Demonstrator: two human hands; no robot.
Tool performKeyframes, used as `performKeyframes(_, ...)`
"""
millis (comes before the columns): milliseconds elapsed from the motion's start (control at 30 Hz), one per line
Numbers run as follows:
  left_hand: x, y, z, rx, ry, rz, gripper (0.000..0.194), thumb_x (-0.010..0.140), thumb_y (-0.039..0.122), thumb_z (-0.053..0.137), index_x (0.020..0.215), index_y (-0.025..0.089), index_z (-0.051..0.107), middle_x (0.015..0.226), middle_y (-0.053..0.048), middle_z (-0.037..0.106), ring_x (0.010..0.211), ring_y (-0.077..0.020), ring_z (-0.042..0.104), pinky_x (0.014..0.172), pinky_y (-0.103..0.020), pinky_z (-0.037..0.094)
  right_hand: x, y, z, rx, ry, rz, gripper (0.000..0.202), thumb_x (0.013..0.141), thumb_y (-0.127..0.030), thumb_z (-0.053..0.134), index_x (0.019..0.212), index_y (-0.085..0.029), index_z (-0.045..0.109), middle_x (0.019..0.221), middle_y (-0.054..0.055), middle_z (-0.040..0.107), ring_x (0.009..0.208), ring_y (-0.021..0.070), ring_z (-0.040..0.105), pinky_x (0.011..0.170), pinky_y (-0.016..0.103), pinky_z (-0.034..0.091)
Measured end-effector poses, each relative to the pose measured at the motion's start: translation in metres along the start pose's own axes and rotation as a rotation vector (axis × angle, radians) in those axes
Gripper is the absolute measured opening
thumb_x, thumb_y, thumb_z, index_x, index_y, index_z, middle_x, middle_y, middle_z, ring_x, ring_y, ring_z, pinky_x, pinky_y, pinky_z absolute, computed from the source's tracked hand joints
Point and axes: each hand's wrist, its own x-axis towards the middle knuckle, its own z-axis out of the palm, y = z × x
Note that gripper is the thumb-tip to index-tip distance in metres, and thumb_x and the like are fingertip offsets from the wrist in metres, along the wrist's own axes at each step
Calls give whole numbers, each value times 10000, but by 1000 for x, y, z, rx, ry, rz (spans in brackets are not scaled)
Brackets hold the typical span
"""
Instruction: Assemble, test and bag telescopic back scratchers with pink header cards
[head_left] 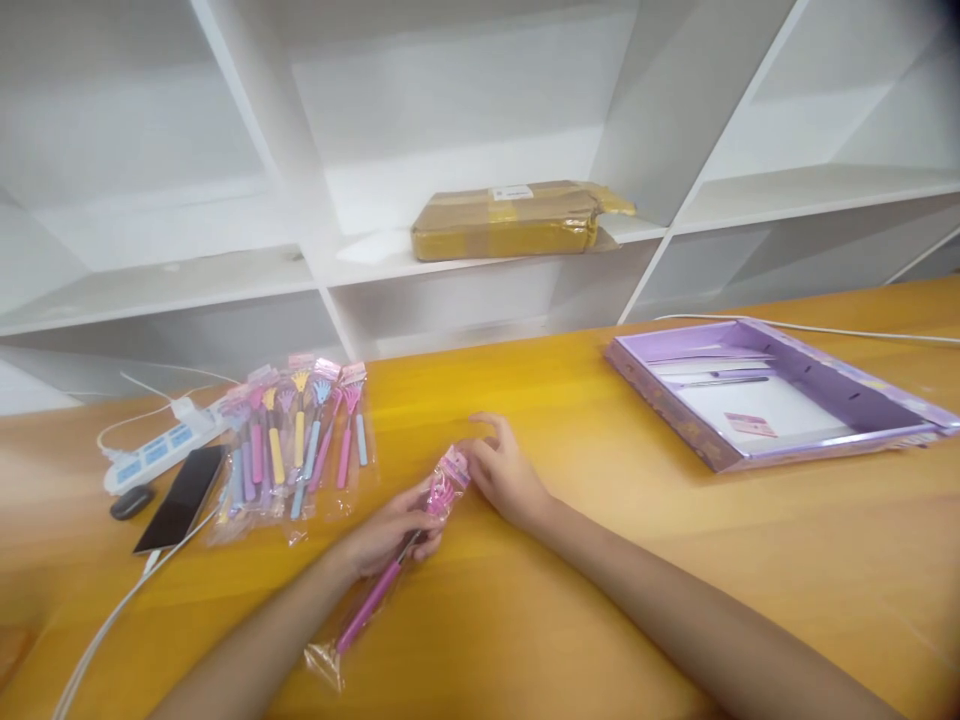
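Note:
My left hand (396, 532) is wrapped round a pink back scratcher (369, 606) in a clear plastic bag, its hand-shaped head up and its handle slanting down to the left. At the bag's pink label, my right hand (504, 468) has its thumb and a finger close to the upper edge; whether they pinch it is too blurred to tell. To the left lies a pile of bagged scratchers (274, 440) in pink, yellow, blue and purple.
A purple open box (787, 400) with a pink card inside lies at the right. At the left are a power strip (161, 455), a phone (182, 498), a black mouse-like object (131, 502) and white cables. A taped carton (510, 222) rests on the white shelf (255, 285).

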Motion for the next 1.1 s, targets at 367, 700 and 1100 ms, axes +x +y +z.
performKeyframes(367, -2, 5, 2, 11, -13, 4, 730, 931, 236, 678, 1597, 188, 384, 616, 73, 484, 476, -84, 422, 482, -209, 274, 3, 9, -1, 224, 66, 68, 193, 1065, -232, 465, 1201, -263, 598, 1358, 139, 538, 872, 184, 649, 715, 384, 613)
performKeyframes(700, -2, 4, 4, -18, 7, 64, 653, 912, 226, 683, 1521, 162, 454, 640, 79, 464, 450, -62, 393, 456, -213, 231, 9, 8, -4, 587, -27, 241, 254, 987, -484, 654, 990, -241, 732, 1259, 109, 535, 1164, 253, 592, 912, 386, 578)
performKeyframes(1100, 0, 3, -1, -134, 131, 131, 218, 861, 244, 721, 1003, 190, 565, 663, 71, 509, 433, -44, 392, 455, -199, 247, 22, 38, -5, 704, -13, 388, 530, 999, -657, 500, 897, -181, 708, 1047, 80, 604, 977, 218, 608, 938, 397, 524)
